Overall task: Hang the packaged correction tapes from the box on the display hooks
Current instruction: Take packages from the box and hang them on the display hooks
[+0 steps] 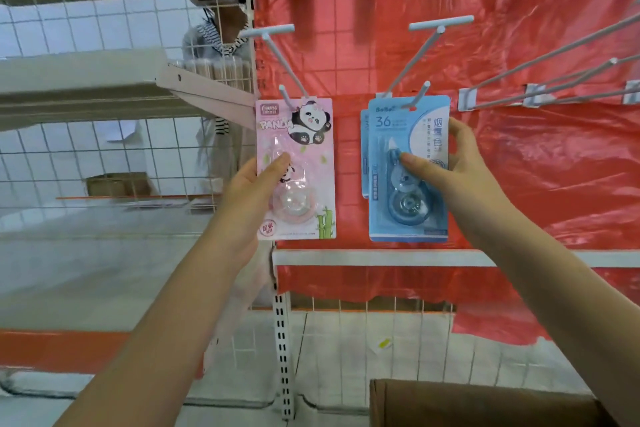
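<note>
Cards are looking light and stiffish: left hand (249, 180) is pinching the pink panda pack (296, 168), right hand (446, 163) the blue pack (408, 170), both mid-edge, threading onto hooks (294, 80).

Both bare arms raised, each hand pinching a card.

The left hand (247, 191) reaches in from seven o'clock, thumb laid flat on the front of the pink package (296, 168), fingers hidden behind it. The right hand (457, 163) comes from five o'clock — thumb pressed on the blue package (408, 168), fingers curled round its right edge (fingertips partly visible).
</note>
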A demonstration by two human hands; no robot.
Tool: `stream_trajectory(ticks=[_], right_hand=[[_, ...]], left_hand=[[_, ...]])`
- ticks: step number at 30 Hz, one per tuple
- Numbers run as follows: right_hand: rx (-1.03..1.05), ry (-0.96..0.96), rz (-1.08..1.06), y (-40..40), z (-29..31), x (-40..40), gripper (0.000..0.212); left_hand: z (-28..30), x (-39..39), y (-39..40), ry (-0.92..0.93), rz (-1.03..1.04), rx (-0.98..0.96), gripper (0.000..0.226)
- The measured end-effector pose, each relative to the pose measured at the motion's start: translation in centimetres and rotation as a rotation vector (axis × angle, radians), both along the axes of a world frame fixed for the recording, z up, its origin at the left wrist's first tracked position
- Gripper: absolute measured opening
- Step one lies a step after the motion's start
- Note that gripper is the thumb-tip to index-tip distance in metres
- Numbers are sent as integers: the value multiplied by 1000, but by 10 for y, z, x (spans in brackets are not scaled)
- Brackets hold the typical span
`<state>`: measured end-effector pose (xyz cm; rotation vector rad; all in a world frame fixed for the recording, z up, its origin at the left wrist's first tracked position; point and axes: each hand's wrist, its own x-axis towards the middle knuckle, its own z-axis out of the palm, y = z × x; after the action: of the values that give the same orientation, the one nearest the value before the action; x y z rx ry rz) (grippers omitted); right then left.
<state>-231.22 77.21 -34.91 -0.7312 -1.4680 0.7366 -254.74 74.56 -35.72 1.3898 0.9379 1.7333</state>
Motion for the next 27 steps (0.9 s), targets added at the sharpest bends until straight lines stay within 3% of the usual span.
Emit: stream_trajectory(ticks=[4,5,9,12,13,17,22,27], right_hand=[[8,-4,-40,34,-1,-3,61],[12,1,-40,42,-1,-4,59],[0,4,-64,80,-1,-6,68],[0,-21,-102,107,0,-8,83],[0,-21,-110,114,0,-9,84],[-5,-21,-148,135,-2,-11,80],[16,-50,-226,145,-2,-14,77],[-36,-98,-274,140,-22,-15,76]], left_hand=[[0,0,34,19,60,-93,20],[0,-1,45,17,62,-124,29],[-7,-7,92,31,76,-201,101],[-12,-17,129,18,69,-261,118],[-8,-13,126,25,77,-263,116],[-1,8,121,88,162,-269,74],[-4,6,143,132,205,-284,104],[-23,11,151,125,285,-277,81]])
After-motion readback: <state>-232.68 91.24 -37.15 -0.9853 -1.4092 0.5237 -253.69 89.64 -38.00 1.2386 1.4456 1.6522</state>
